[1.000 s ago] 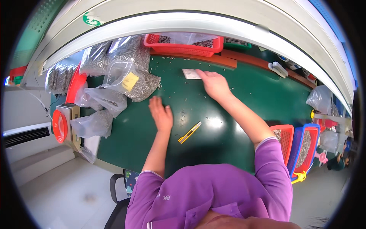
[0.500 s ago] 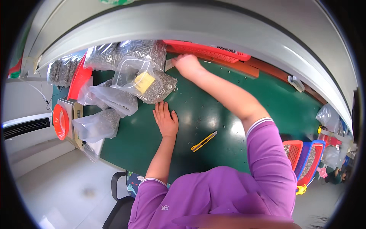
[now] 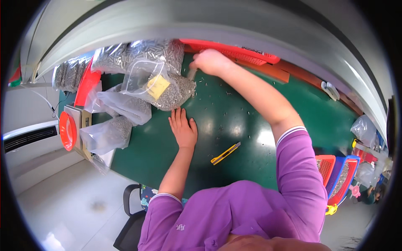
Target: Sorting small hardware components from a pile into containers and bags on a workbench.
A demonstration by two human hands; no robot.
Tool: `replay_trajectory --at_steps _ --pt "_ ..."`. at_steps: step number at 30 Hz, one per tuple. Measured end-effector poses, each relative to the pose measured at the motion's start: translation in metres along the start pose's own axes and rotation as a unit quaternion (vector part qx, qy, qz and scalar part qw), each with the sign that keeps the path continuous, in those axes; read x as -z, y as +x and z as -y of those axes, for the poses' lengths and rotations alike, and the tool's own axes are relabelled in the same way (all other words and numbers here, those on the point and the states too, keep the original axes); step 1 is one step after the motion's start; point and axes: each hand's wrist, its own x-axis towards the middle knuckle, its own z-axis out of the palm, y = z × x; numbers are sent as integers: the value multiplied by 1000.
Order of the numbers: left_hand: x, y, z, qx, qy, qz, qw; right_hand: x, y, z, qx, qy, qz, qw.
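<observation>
My left hand (image 3: 184, 129) lies flat on the green tabletop (image 3: 205, 167), fingers stretched out. Its fingertips reach the lower edge of a clear bag of small metal pins (image 3: 178, 94) with a yellow paper (image 3: 158, 86) on it. My right hand (image 3: 212, 62) is closed at the far side, beside that bag, on a thin pale flat piece (image 3: 192, 74), blurred and partly hidden by the fingers. Loose metal pins (image 3: 228, 93) lie scattered on the tabletop to its right. A yellow utility knife (image 3: 225, 153) rests nearer to me.
More pin-filled bags (image 3: 153, 54) crowd the back left. A scale (image 3: 81, 121) with a red-orange dish (image 3: 67, 131) stands at the left edge. Along the back is a red basket (image 3: 234, 51); red and blue bins (image 3: 345, 175) sit at right. A grey overhead panel (image 3: 201, 21) spans the top.
My right hand has shifted slightly right with the pale piece, which is now tilted more upright beside the bag. More loose pins show near it. The left hand stays flat.
</observation>
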Motion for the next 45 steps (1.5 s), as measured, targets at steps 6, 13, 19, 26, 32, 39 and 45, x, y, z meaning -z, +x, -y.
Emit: replay_trajectory --at_steps 6,13,19,26,32,39,45 --pt "1 1 4 4 6 -13 1000 22 0 14 -4 -5 -28 1000" --pt "1 0 3 -2 1 -20 1000 24 -2 34 25 -108 87 990" --pt "0 -2 4 9 -5 -21 1000 56 -45 36 69 -112 115 985" --pt "0 -1 4 2 -8 -36 999 48 -77 64 85 -72 94 989" --pt "0 -1 2 5 -14 -42 999 35 -76 77 91 -48 35 994" --pt "0 -3 5 12 -12 -38 999 59 -78 67 123 -68 128 982" --pt "1 -2 3 14 -10 -36 999 45 -71 78 126 -46 44 990"
